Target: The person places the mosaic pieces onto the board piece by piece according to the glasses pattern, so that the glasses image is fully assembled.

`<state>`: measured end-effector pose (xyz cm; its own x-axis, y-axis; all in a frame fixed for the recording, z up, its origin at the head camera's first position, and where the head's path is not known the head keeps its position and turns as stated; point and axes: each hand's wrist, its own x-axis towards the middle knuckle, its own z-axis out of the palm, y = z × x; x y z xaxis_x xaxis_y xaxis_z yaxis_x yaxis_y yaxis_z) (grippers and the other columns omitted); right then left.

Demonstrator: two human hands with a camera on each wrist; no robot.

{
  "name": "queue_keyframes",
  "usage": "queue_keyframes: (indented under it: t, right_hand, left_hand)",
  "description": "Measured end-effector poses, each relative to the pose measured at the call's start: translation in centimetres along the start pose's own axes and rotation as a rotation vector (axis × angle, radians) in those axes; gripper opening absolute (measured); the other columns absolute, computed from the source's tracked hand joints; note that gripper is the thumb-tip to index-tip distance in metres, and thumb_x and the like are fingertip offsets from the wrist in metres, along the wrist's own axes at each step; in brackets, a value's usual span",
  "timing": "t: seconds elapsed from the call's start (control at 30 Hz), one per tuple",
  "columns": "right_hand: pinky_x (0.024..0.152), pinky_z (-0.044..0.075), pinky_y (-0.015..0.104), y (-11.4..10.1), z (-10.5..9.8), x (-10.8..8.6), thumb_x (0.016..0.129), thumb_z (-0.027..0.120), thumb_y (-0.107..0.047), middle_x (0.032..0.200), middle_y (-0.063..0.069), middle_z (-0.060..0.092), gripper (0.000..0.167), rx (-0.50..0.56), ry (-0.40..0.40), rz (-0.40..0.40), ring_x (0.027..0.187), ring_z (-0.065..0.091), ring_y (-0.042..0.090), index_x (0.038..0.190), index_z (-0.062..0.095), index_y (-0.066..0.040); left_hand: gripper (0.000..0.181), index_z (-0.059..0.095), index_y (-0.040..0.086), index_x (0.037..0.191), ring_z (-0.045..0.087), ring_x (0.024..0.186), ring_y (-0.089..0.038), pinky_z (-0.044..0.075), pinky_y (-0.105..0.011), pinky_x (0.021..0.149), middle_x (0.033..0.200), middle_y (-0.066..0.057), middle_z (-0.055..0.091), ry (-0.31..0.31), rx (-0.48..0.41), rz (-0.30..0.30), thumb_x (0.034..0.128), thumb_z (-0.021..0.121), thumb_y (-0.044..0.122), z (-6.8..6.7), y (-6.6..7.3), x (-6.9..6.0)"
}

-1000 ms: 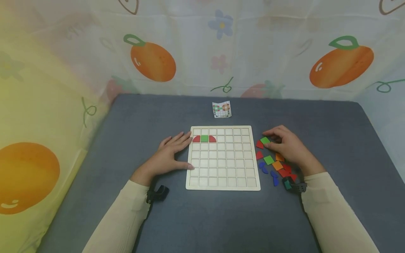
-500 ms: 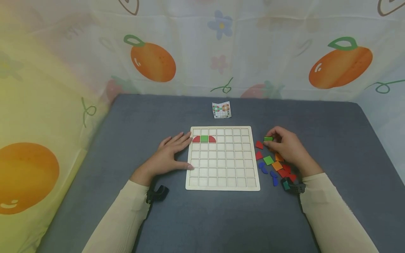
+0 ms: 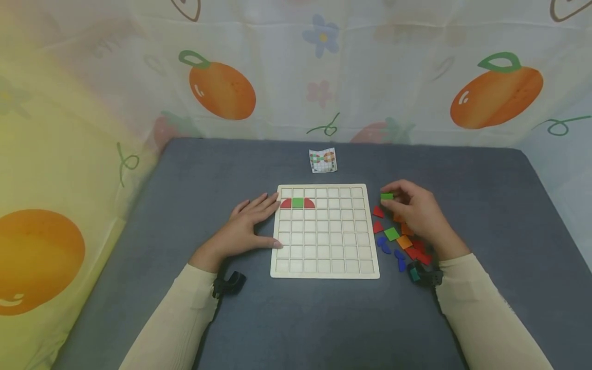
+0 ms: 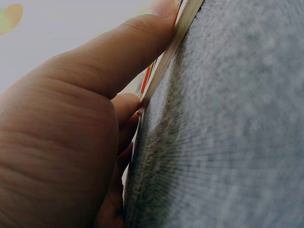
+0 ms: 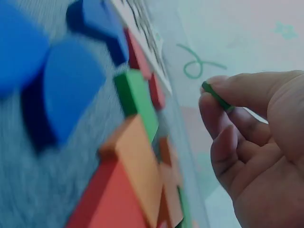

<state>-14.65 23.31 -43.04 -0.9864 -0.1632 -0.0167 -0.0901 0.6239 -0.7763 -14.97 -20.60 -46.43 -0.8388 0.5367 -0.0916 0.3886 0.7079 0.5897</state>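
On a grey bench (image 3: pixel 333 324), the left hand (image 3: pixel 250 223) rests at the left edge of a pale gridded board (image 3: pixel 324 238), thumb and fingertips touching the rim. In the second row from the far side, a green square (image 3: pixel 298 203) sits between two red pieces (image 3: pixel 286 203). The right hand (image 3: pixel 413 208) pinches a green tile (image 3: pixel 387 196) just beyond the board's right side, near loose pieces (image 3: pixel 392 234) in red, orange, green and blue, some partly hidden. Past the board lies a small printed card (image 3: pixel 323 161), seemingly showing a coloured grid pattern.
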Motion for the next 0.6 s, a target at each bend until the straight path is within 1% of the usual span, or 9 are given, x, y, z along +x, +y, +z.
queue_keyframes:
  t: [0.17,0.37,0.5,0.6]
  right_hand:
    - [0.07,0.054,0.035,-1.2,0.1,-0.2,0.108,0.073,-0.018,0.107,0.009,0.069,0.024,0.028,-0.007,-0.016,0.09,0.062,0.027,0.131,0.075,-0.011]
    - [0.072,0.056,0.034,-2.2,0.9,-0.3,0.107,0.074,-0.01,0.113,0.009,0.071,0.026,0.081,-0.013,-0.017,0.093,0.067,0.027,0.132,0.076,-0.011]
    - [0.076,0.059,0.033,-2.7,1.5,-0.2,0.103,0.077,-0.004,0.114,0.012,0.07,0.032,0.123,-0.024,-0.04,0.096,0.07,0.027,0.134,0.075,-0.005]
    - [0.076,0.059,0.03,-3.0,2.1,-0.1,0.101,0.079,-0.002,0.111,0.014,0.071,0.036,0.16,-0.041,-0.055,0.097,0.072,0.029,0.136,0.073,-0.001]
  left_hand:
    - [0.11,0.032,0.017,0.172,0.009,0.166,-0.022,0.0,-0.058,0.127,0.178,0.005,0.021,0.0,-0.002,-0.001,0.0868,0.092,0.053,-0.1,0.1,0.0]
    - [0.11,0.032,0.018,0.172,0.009,0.165,-0.021,0.0,-0.057,0.127,0.178,0.006,0.021,0.004,-0.004,0.004,0.0867,0.091,0.055,0.0,0.0,0.0]
    - [0.11,0.032,0.018,0.172,0.009,0.165,-0.021,0.0,-0.058,0.127,0.178,0.006,0.021,0.004,-0.007,0.007,0.0867,0.091,0.055,0.1,-0.1,0.0]
    - [0.11,0.033,0.018,0.172,0.009,0.165,-0.021,0.0,-0.058,0.127,0.179,0.006,0.021,0.005,-0.009,0.009,0.0867,0.092,0.055,0.1,-0.1,0.0]
